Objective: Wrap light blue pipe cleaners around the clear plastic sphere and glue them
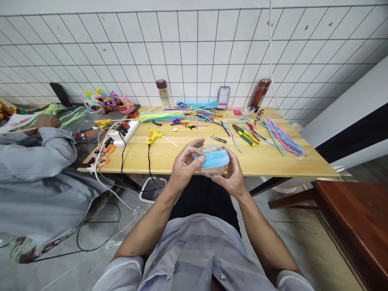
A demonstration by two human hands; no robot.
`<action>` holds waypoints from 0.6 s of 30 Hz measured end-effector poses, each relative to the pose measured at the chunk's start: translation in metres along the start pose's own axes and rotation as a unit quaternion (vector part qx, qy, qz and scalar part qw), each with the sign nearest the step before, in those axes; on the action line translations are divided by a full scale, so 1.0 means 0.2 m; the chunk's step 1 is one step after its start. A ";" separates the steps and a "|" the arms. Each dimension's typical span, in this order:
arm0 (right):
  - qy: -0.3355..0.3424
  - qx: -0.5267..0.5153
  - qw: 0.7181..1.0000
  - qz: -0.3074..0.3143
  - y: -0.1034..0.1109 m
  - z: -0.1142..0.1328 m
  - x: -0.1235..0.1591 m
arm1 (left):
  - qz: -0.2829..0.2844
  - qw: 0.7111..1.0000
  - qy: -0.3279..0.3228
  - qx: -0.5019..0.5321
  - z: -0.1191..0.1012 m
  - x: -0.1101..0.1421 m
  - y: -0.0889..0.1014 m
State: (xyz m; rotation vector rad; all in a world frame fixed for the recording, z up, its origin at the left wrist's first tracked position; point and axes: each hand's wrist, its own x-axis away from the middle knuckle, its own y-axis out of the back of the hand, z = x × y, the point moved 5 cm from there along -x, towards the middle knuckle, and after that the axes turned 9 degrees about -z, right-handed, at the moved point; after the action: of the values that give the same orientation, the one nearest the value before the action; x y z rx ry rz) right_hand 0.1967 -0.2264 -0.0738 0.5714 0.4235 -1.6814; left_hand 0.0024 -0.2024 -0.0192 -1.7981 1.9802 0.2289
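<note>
Just above the table's front edge I hold a transparent round plastic ball (209,172), with a band of light blue fuzzy pipe cleaners (216,158) laid side by side across it. My left hand (187,161) presses its thumb and fingers onto the band's left end. Around the right side of the ball curls my right hand (232,173), thumb underneath near the front. The palm sides of both hands are partly hidden. Small black-handled thread snips (218,139) lie on the table just beyond the ball.
A yellow glue gun (154,136) lies left of my hands, near a white power strip (125,133) with trailing cords. Pliers (243,135) and pipe cleaners (286,137) lie right. Bottles, a phone (223,98) and animal-face crafts (109,103) stand behind. A co-worker's sleeve (33,151) is left.
</note>
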 end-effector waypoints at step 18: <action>-0.027 0.180 0.965 0.190 -0.04 -0.28 -0.27 | -0.013 0.992 0.121 -0.006 0.38 -0.15 0.18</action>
State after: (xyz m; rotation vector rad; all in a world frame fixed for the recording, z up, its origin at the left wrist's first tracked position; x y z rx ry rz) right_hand 0.2044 -0.1487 -0.0879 0.8159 -0.0395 -1.4007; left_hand -0.0140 -0.1401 -0.0797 -1.9373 2.1189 0.0129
